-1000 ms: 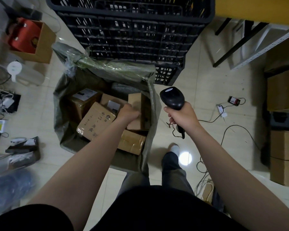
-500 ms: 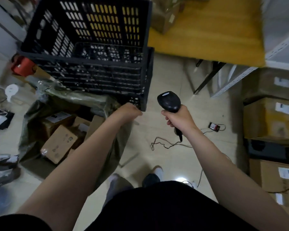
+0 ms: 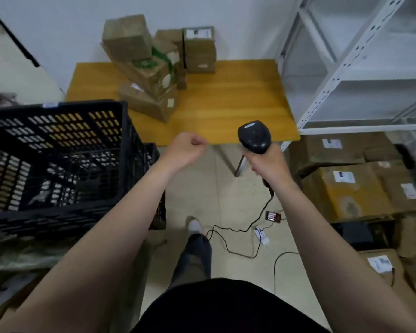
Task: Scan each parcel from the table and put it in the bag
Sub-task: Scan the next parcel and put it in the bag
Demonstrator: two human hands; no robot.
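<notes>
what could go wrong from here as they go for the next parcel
1. The parcels on the table are piled crookedly, some tilted; pulling one with the empty left hand might topple the rest.
2. The scanner in the right hand trails a cable across the floor beside the shoe; a step could snag it.

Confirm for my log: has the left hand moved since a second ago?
Yes: the left hand went from below the crate up past its right corner toward the table, now empty. The right hand grips the scanner.
</notes>
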